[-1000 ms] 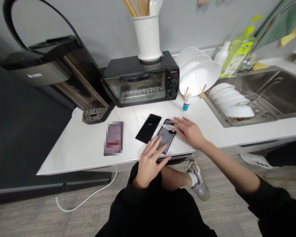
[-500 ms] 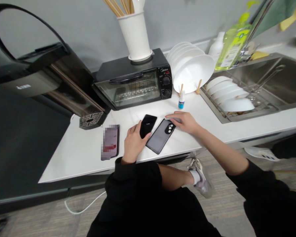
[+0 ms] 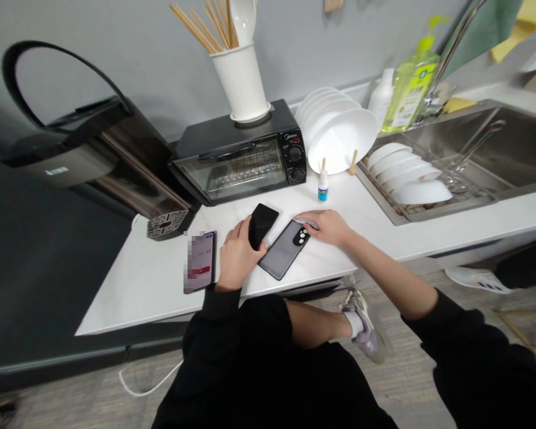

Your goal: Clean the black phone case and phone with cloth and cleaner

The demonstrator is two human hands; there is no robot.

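My left hand [image 3: 238,255] grips a black phone [image 3: 263,223] by its long edges, fingers on the left and thumb at the lower right corner. Right beside it on the counter lies a grey see-through phone case [image 3: 282,253] with a black rim and a black camera surround. At the case's top end, my right hand [image 3: 330,227] has its fingers closed on a small pale, cloth-like piece [image 3: 307,223]; its exact kind is unclear. Left of my left hand lies another phone [image 3: 201,262] with a lit, partly blurred screen. A small white bottle with a blue label [image 3: 323,186] stands behind my right hand.
A black toaster oven [image 3: 239,158] carries a white cup [image 3: 241,83] of chopsticks and a spoon. A tall dark drinks machine [image 3: 129,161] stands left. Racked white plates [image 3: 339,140] and a sink [image 3: 518,131] with bowls are right. Another person's shoe [image 3: 477,280] shows lower right.
The camera view has shifted a little. Both hands keep their holds near the case, and the black phone looks slightly turned in my left hand.
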